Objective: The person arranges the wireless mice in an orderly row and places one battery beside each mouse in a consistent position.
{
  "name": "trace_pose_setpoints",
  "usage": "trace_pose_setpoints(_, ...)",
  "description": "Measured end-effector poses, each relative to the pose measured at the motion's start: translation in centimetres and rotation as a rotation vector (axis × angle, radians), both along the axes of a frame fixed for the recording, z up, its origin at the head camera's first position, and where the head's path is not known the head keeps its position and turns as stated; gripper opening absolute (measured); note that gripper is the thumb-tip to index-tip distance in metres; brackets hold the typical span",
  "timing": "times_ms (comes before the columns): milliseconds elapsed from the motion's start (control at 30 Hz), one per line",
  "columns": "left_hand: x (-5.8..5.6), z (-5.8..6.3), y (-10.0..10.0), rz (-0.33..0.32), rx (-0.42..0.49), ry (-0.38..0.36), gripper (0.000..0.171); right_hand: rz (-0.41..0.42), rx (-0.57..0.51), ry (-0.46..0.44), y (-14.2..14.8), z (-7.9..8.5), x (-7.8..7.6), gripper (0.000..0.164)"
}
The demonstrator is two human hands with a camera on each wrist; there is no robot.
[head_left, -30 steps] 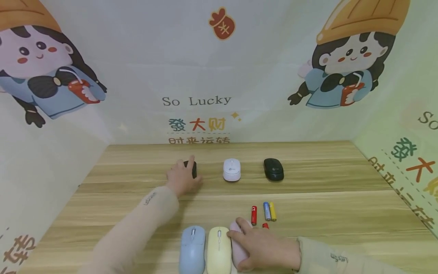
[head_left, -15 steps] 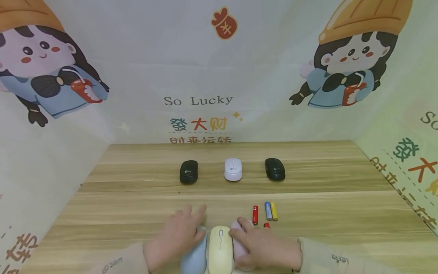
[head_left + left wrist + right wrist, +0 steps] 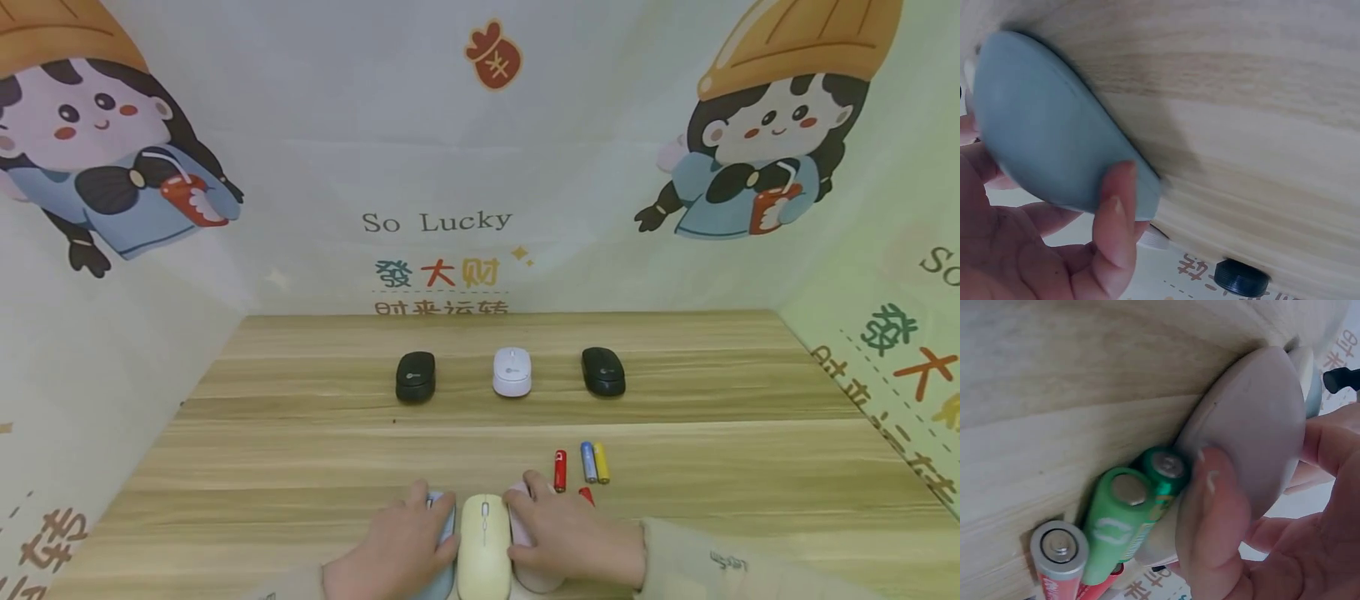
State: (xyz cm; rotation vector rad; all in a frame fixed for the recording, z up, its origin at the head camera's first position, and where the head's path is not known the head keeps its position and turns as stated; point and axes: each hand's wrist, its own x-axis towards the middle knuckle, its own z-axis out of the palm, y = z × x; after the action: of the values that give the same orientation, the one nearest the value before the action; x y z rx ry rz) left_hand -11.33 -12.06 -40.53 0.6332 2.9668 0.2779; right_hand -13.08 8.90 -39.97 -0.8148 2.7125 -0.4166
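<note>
Three computer mice lie side by side at the near edge of the head view. My left hand [image 3: 401, 540] grips the blue mouse [image 3: 1047, 119], with a finger bent over its side in the left wrist view. Around the pale pink mouse [image 3: 1257, 419] my right hand [image 3: 573, 533] has its thumb and fingers along both sides. Between the hands sits the yellow mouse [image 3: 484, 550], close against both neighbours. The right wrist view shows two green batteries [image 3: 1113, 519] next to the pink mouse; in the head view my right hand hides them.
Farther back stand a black mouse [image 3: 416, 377], a white mouse [image 3: 512, 372] and another black mouse [image 3: 603, 372]. Beyond my right hand lie a red battery [image 3: 560, 471], a blue battery [image 3: 588, 462] and a yellow battery [image 3: 602, 463]. Printed cloth [image 3: 375, 150] encloses the wooden table.
My left hand has come back from the left black mouse to the near edge and taken hold of the blue mouse. My right hand has stayed on the pink mouse.
</note>
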Motion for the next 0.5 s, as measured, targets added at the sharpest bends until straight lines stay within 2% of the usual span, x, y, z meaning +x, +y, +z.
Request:
trace_pose_setpoints(200,-0.43,-0.26,0.21,0.01,0.017,0.009,0.04,-0.017,0.044,-0.011,-0.54,0.1,-0.3,0.052)
trace_pose_setpoints(500,-0.64,-0.56,0.34,0.019,-0.007,0.012,0.04,-0.05,0.072,-0.093,-0.52,0.18,-0.08,0.08)
